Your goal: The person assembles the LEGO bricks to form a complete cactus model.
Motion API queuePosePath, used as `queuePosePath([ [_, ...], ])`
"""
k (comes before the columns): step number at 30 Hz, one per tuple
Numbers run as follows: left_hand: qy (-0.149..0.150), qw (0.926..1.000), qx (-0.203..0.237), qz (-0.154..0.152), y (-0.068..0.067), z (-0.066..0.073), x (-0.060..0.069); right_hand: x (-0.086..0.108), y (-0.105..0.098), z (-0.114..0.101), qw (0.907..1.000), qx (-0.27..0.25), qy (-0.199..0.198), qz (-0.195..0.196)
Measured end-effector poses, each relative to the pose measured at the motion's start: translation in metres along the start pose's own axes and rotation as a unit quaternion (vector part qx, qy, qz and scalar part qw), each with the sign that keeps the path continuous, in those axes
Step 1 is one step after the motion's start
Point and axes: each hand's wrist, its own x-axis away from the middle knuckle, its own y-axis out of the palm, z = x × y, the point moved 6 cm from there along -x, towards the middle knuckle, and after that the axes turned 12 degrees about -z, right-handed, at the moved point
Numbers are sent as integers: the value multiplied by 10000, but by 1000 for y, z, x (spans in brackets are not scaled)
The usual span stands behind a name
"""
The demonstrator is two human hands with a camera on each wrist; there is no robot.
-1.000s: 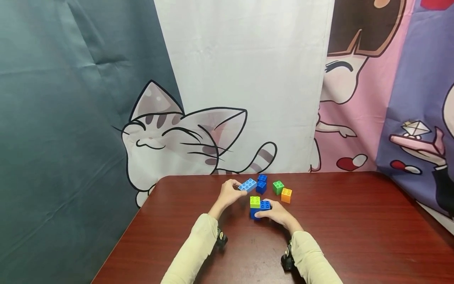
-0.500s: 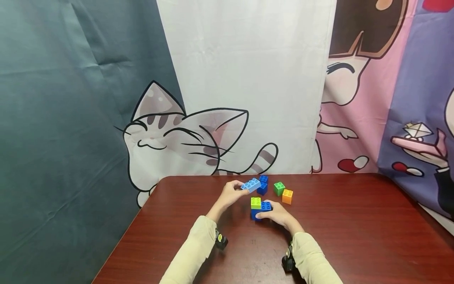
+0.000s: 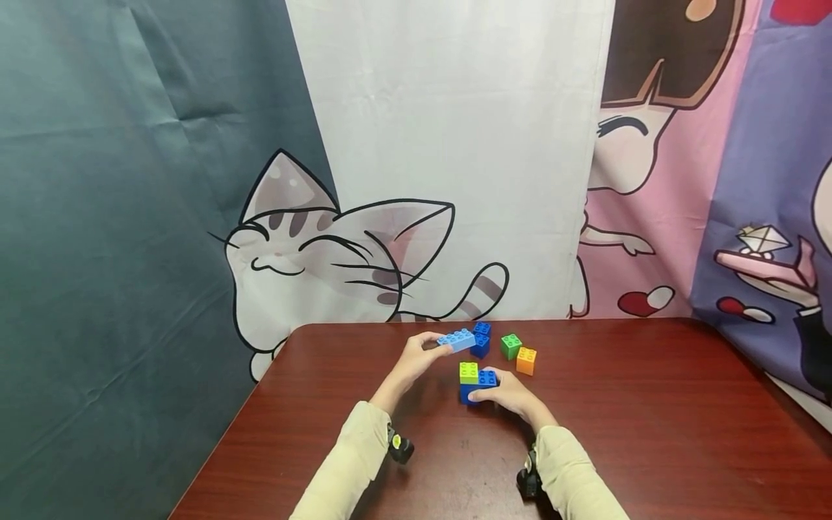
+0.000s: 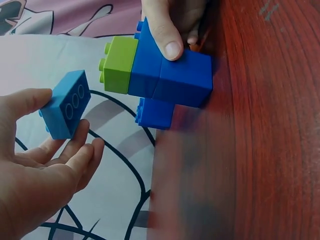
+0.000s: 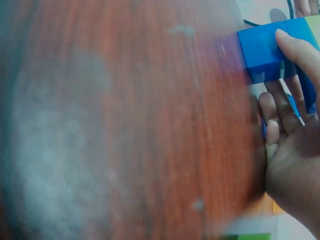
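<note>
In the head view my left hand (image 3: 416, 359) pinches a light blue brick (image 3: 458, 340) by one end, above the table. The left wrist view shows the hollow underside of this light blue brick (image 4: 70, 106), with the thumb on one side and fingers on the other. My right hand (image 3: 515, 396) grips a stack of joined blue bricks (image 3: 469, 392), its thumb pressed on the near side. On the left of that stack's top sits a lime green brick (image 3: 468, 372); blue studs show beside it. The light blue brick is apart from the stack. Whether the stack touches the table is unclear.
Behind the stack are dark blue bricks (image 3: 480, 347), partly hidden by the light blue one. A green brick (image 3: 510, 345) and an orange brick (image 3: 526, 360) stand to their right on the brown table (image 3: 650, 419). A printed curtain (image 3: 487, 144) hangs behind the table's far edge.
The light blue brick moved slightly right, then back left, and has turned so its long side lies more crosswise. My left wrist has swung a little left. The right hand keeps its hold.
</note>
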Motion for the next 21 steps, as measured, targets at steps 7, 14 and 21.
queuePosePath([
  [7, -59, 9977, 652, -147, 5, -11, -3, 2, -3, 5, 9998, 33, 162, 92],
  [14, 122, 9880, 1467, -462, 8, -15, -2, 2, -1, 3, 9999, -27, 101, 49],
  [21, 104, 9822, 1723, -737, 11, -15, 2, -2, 0, 0, 10000, -34, -80, -24],
])
